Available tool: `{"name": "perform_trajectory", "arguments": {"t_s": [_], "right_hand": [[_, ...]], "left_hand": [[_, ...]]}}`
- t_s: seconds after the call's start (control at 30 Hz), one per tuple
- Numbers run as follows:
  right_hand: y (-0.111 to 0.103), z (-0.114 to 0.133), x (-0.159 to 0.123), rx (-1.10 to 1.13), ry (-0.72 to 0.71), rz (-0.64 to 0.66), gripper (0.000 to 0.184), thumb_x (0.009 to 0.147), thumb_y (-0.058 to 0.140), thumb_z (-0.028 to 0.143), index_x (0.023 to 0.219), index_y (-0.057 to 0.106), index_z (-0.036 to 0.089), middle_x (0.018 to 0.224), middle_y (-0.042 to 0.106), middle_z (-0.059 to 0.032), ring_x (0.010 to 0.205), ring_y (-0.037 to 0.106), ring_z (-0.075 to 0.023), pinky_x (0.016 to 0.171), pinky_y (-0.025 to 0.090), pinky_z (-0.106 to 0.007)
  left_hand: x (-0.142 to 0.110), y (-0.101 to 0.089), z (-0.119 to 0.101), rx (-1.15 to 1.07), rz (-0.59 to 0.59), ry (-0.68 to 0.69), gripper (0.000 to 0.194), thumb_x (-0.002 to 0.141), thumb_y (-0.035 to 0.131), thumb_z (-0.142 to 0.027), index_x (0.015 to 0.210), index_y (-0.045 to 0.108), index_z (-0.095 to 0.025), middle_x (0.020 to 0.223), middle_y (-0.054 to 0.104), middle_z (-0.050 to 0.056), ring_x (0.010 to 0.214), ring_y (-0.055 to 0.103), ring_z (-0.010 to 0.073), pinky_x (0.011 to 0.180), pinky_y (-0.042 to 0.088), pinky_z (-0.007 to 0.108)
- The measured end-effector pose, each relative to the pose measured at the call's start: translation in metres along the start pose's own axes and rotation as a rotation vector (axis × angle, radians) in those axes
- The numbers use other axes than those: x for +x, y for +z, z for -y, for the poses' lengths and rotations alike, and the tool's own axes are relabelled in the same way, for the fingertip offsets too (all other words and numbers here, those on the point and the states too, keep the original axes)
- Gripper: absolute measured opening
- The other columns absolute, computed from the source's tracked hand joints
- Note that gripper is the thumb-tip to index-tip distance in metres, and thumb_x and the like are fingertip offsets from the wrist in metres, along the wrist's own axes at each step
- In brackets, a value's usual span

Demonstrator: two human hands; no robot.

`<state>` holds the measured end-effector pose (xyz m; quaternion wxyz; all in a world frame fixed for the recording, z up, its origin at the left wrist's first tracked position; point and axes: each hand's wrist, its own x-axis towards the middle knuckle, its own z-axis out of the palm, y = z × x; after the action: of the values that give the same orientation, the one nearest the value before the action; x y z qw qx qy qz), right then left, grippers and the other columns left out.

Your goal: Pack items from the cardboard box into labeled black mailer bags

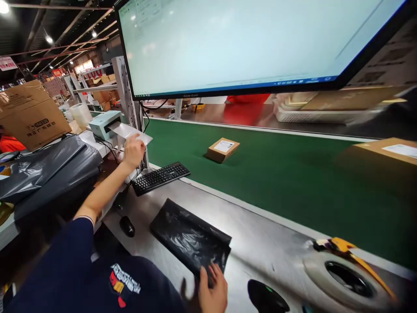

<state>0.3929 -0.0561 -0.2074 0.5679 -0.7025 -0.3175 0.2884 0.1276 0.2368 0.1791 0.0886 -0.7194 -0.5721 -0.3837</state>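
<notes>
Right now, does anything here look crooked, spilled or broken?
Only the keyboard looks a bit off: it sits askew to the edge of the belt, its right end up at that edge. The black bag is creased, but I see no tear. Nothing looks spilled.

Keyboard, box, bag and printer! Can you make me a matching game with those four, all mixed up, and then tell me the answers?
1. Keyboard
2. Small cardboard box
3. Black plastic bag
4. Printer

A. Touched by the right hand
B. Pale blue, with a sheet sticking out
C. Black, beside the white edge of the belt
D. Sitting on the belt's green surface

Right pairs: 1-C, 2-D, 3-A, 4-B
</notes>
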Motion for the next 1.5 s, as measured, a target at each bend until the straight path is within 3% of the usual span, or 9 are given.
{"name": "perform_trajectory", "arguments": {"t_s": [0.1, 0.27, 0.4, 0.57, 0.83, 1.03, 1.27, 1.37, 1.5], "right_hand": [[0.031, 0.059, 0.004, 0.213, 0.116, 0.15, 0.065, 0.07, 0.076, 0.072, 0.113, 0.077, 0.023, 0.121, 0.08, -0.0153, 0.12, 0.074, -0.0396, 0.111, 0.058, -0.06], [0.044, 0.119, 0.021, 0.711, 0.353, 0.381, 0.071, 0.078, 0.063, 0.087, 0.113, 0.077, 0.027, 0.139, 0.075, -0.0133, 0.134, 0.068, -0.037, 0.104, 0.061, -0.055], [0.033, 0.107, 0.023, 0.709, 0.442, 0.271, 0.048, 0.07, 0.081, 0.069, 0.088, 0.074, 0.025, 0.11, 0.081, -0.0083, 0.113, 0.073, -0.0314, 0.094, 0.063, -0.046], [0.033, 0.066, 0.012, 0.268, 0.413, 0.103, 0.034, 0.069, 0.08, 0.053, 0.077, 0.073, 0.021, 0.087, 0.079, -0.0062, 0.09, 0.07, -0.0253, 0.091, 0.058, -0.039], [0.051, 0.037, 0.051, -0.431, 0.381, 0.129, 0.025, 0.09, 0.067, 0.038, 0.083, 0.08, 0.017, 0.098, 0.079, -0.0117, 0.098, 0.07, -0.0277, 0.091, 0.051, -0.036], [0.053, 0.026, 0.048, -0.814, 0.322, 0.19, 0.035, 0.098, 0.067, 0.042, 0.108, 0.08, 0.011, 0.131, 0.07, -0.0239, 0.126, 0.064, -0.0385, 0.112, 0.047, -0.05], [0.074, 0.003, 0.026, -0.784, -0.111, 0.427, 0.065, 0.106, 0.045, 0.035, 0.168, 0.041, 0.015, 0.178, 0.038, -0.016, 0.168, 0.026, -0.0316, 0.138, 0.011, -0.059], [0.062, 0.001, 0.027, -0.779, 0.072, 0.267, 0.074, 0.105, 0.049, 0.039, 0.17, 0.034, 0.009, 0.181, 0.028, -0.021, 0.17, 0.018, -0.0365, 0.137, 0.012, -0.064], [0.035, 0.022, 0.054, -0.482, 0.389, -0.073, 0.082, 0.098, 0.063, 0.033, 0.168, 0.032, 0.003, 0.179, 0.025, -0.0286, 0.167, 0.025, -0.0378, 0.135, 0.027, -0.054]], "left_hand": [[-0.09, 0.03, -0.052, -0.579, 0.202, 0.014, 0.008, 0.091, 0.076, -0.023, 0.086, 0.071, -0.021, 0.133, 0.072, 0.013, 0.128, 0.066, 0.029, 0.117, 0.051, 0.049], [-0.206, 0.052, -0.081, -1.451, 0.683, -0.729, 0.037, 0.081, 0.091, -0.045, 0.087, 0.064, -0.021, 0.105, 0.074, 0.003, 0.095, 0.073, 0.0197, 0.1, 0.065, 0.047], [-0.256, 0.072, -0.056, -1.539, 0.805, -1.058, 0.046, 0.071, 0.098, -0.044, 0.091, 0.062, -0.021, 0.099, 0.075, 0.002, 0.091, 0.073, 0.0192, 0.089, 0.07, 0.045], [-0.302, 0.106, -0.03, -1.199, 0.847, -1.065, 0.037, 0.084, 0.083, -0.048, 0.092, 0.058, -0.022, 0.105, 0.075, 0.005, 0.094, 0.073, 0.0189, 0.086, 0.07, 0.044], [-0.319, 0.19, -0.016, -0.539, 0.917, -0.843, 0.012, 0.091, 0.068, -0.021, 0.083, 0.06, -0.02, 0.109, 0.073, 0.013, 0.117, 0.071, 0.0294, 0.104, 0.06, 0.046], [-0.313, 0.201, -0.012, -0.243, 1.014, -0.606, 0.024, 0.096, 0.057, -0.016, 0.116, 0.071, -0.015, 0.145, 0.063, 0.026, 0.139, 0.061, 0.0421, 0.122, 0.042, 0.059], [-0.308, 0.209, -0.018, -0.283, 1.273, 0.27, 0.063, 0.103, 0.051, -0.027, 0.165, 0.05, -0.025, 0.179, 0.038, 0.012, 0.171, 0.023, 0.0304, 0.141, 0.006, 0.051], [-0.302, 0.214, -0.004, -0.111, 1.191, 0.194, 0.071, 0.102, 0.055, -0.037, 0.17, 0.041, -0.025, 0.183, 0.027, 0.015, 0.173, 0.012, 0.0354, 0.138, 0.0, 0.064], [-0.276, 0.224, 0.026, -0.108, 0.957, -0.263, 0.087, 0.096, 0.068, -0.04, 0.169, 0.032, -0.01, 0.178, 0.028, 0.031, 0.169, 0.022, 0.0418, 0.135, 0.022, 0.062]]}}
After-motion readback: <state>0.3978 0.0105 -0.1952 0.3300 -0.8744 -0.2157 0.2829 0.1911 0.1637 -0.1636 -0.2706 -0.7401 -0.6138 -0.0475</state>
